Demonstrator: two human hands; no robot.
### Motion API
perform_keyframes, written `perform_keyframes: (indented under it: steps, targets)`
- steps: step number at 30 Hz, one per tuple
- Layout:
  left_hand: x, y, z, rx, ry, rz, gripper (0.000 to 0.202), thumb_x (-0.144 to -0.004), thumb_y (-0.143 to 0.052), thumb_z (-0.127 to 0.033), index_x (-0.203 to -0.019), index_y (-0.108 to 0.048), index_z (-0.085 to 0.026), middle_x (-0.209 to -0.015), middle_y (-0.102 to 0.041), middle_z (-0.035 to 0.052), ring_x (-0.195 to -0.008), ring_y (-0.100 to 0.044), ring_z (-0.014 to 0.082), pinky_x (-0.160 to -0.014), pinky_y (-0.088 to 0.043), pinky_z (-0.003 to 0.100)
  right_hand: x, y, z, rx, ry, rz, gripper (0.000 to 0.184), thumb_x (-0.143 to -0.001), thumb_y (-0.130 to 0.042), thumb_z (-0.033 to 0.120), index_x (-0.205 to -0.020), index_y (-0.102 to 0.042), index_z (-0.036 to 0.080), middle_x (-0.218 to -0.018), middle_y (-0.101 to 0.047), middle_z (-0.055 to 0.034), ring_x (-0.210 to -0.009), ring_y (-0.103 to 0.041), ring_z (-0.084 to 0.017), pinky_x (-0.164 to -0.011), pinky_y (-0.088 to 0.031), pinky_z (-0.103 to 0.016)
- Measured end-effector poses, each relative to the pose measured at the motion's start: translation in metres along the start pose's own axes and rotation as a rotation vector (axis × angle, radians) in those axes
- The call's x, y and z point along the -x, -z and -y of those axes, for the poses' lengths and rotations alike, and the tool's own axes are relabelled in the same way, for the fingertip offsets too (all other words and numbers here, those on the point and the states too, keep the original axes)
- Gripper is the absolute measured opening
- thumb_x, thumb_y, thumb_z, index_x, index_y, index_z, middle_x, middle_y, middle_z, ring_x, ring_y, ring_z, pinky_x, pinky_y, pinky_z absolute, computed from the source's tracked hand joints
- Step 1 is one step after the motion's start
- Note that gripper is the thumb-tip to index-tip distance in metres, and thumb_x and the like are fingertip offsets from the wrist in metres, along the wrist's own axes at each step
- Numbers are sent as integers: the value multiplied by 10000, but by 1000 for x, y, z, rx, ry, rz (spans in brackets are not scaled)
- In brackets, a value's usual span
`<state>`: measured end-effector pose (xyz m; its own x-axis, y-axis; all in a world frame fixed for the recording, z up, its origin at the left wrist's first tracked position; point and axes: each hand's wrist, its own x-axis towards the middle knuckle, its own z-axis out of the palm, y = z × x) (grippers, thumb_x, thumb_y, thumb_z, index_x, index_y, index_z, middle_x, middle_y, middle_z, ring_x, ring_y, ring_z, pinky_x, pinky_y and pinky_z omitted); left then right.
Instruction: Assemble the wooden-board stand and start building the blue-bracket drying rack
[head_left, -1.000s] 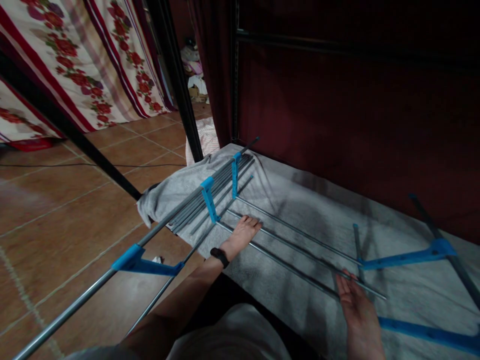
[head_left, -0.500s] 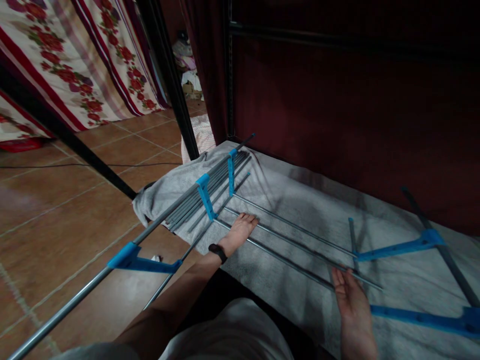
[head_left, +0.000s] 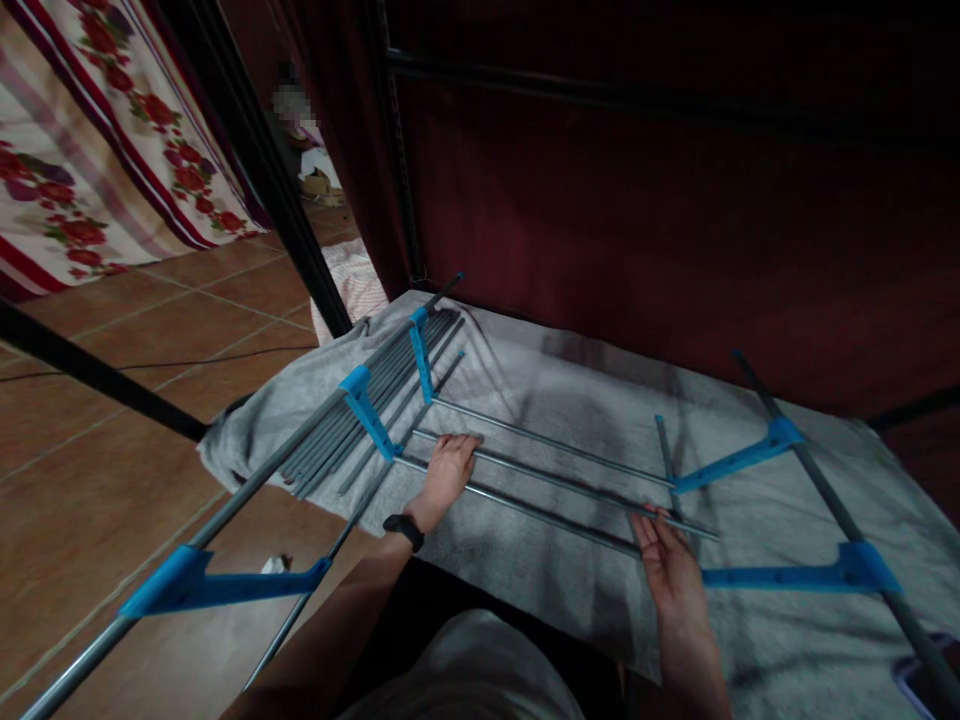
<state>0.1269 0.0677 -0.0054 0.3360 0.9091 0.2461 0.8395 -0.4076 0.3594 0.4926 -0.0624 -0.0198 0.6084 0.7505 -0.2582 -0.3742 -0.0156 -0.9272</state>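
A loose grey metal tube (head_left: pixel 555 479) lies across the middle of a rack frame, between two crosswise tubes joined to blue plastic brackets (head_left: pixel 371 412). Near its left end, my left hand (head_left: pixel 448 468), with a black band on the wrist, is closed over the tube. My right hand (head_left: pixel 667 565) holds the same tube near its right end, palm turned up and fingertips against it. The front crosswise tube (head_left: pixel 555 520) passes close under both hands. On the right, longer blue brackets (head_left: pixel 795 577) join a long side tube (head_left: pixel 832 490).
Several loose tubes (head_left: pixel 360 420) lie side by side at the left on a grey blanket (head_left: pixel 540 370). Black posts (head_left: pixel 262 150) and a dark red curtain (head_left: pixel 600 220) bound the surface. A phone-like object (head_left: pixel 922 670) lies lower right. Tiled floor (head_left: pixel 150 400) is at left.
The camera has turned to the right, so everything sits further left. Both hands stay on the same tube, with little visible movement against the rack.
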Motion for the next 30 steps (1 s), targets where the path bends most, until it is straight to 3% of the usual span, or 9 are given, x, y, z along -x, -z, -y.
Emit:
perform_keyframes:
  steps: [5,12,20,30]
  targets:
    - [-1,0,1,16,16,-62,209,-870,-464,-111,-988,-622,-183,-988,-688,80,-1005,-602,241,-1024,-367,438,-7,3,-9,-176,8,-6,177,-639,-803,264,-729,-651,252,-835,-711,10,-903,-676,-213,-997,-510,-494]
    - [-3,1,2,4,-2,-103,250,-835,-431,-84,-961,-620,-188,-973,-691,89,-1005,-607,251,-1000,-381,432,-4,-1,-7,-230,-29,-38,218,-644,-817,261,-670,-602,234,-766,-681,19,-794,-675,-171,-962,-543,-434]
    - [-4,4,12,-44,-31,-109,225,-830,-434,-115,-932,-623,-181,-968,-693,90,-986,-613,258,-987,-384,437,0,-6,-5,-318,-29,-36,208,-641,-832,242,-729,-645,225,-856,-697,19,-854,-684,-152,-936,-571,-377]
    - [-5,3,24,-36,-79,-143,258,-864,-420,-148,-1011,-628,-184,-1035,-699,81,-1040,-600,256,-1006,-349,427,-3,-7,-3,-376,1,20,176,-663,-806,228,-760,-662,257,-898,-728,14,-916,-684,-174,-970,-535,-426]
